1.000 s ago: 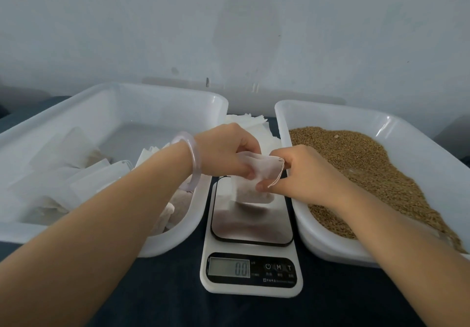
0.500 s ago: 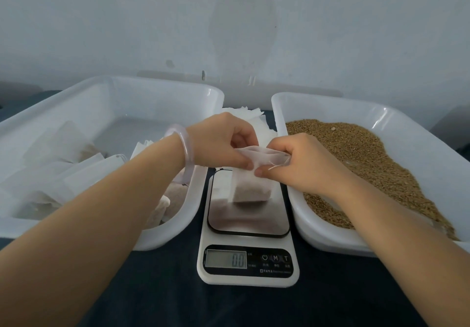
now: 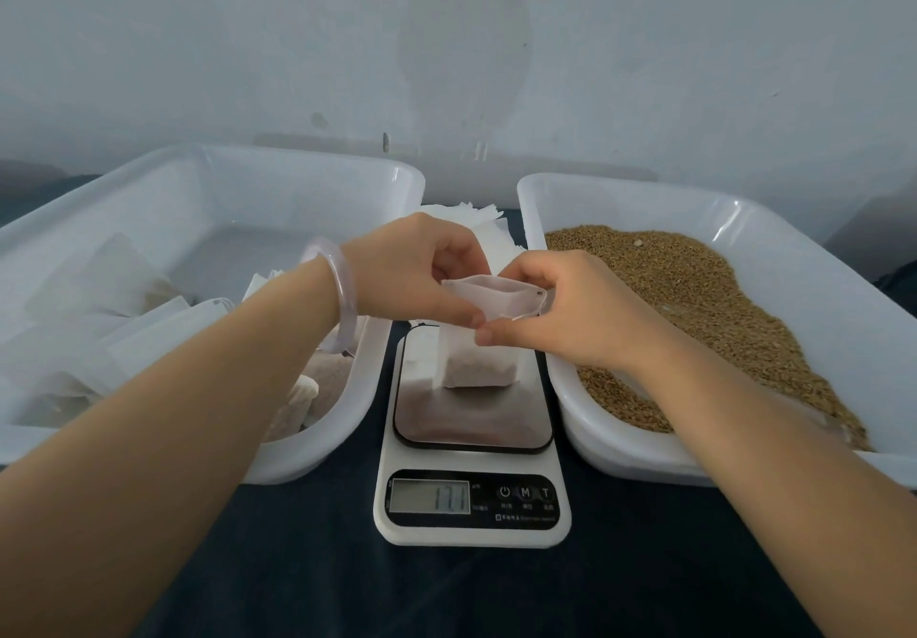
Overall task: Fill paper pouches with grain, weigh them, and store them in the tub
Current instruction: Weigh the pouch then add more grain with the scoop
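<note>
A white paper pouch (image 3: 479,364) with grain in its bottom stands upright on the platform of a white kitchen scale (image 3: 471,439), whose display reads about 17. My left hand (image 3: 417,275) pinches the left side of the pouch's mouth. My right hand (image 3: 560,315) pinches the right side, and the mouth is held spread between them. A white tub (image 3: 774,240) at the right holds brown grain (image 3: 694,300). The white tub (image 3: 347,181) at the left holds several filled pouches (image 3: 149,330).
A stack of flat unused pouches (image 3: 476,220) lies behind the scale, between the two tubs. Everything sits on a dark blue cloth (image 3: 446,588). A pale wall (image 3: 446,42) runs close behind the tubs.
The pouch has come down onto the scale platform and its mouth is now spread wider. The display has gone from 0.0 to about 17.
</note>
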`<state>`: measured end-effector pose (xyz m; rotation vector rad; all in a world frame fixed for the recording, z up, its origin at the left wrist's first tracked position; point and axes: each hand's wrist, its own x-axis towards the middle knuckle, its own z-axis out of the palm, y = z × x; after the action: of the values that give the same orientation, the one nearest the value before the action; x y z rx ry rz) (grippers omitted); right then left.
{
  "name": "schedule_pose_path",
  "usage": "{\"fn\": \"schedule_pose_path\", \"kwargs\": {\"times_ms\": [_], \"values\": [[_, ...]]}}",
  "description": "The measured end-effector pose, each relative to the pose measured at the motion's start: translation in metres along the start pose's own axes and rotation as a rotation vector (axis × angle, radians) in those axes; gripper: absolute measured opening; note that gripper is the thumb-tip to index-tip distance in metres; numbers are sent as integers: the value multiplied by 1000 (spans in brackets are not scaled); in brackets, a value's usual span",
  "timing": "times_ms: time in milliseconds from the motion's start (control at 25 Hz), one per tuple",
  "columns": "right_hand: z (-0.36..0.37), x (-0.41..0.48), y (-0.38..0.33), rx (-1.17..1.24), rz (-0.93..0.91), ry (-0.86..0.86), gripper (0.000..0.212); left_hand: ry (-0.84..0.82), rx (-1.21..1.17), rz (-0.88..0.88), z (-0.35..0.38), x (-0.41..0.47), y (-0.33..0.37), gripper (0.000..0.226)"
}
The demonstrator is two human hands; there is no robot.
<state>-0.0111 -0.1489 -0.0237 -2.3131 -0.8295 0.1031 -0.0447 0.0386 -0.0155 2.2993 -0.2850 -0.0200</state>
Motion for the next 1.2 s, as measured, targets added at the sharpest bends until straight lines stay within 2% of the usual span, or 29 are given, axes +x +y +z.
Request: {"fn": "schedule_pose_path", "kwargs": {"times_ms": [840,1000,1120,1200], "values": [[-1,-1,1,12,1,5,41,7,11,24,1,-1,1,26],[-1,-1,0,38,-9,41,44,-12,81,5,5,0,1,27],[-3,-3,0,94,-69,99,49,-15,142,-2,10,3,3,21],[-3,-5,-1,84,-124,75,42,9,89,13,10,4,3,21]]}}
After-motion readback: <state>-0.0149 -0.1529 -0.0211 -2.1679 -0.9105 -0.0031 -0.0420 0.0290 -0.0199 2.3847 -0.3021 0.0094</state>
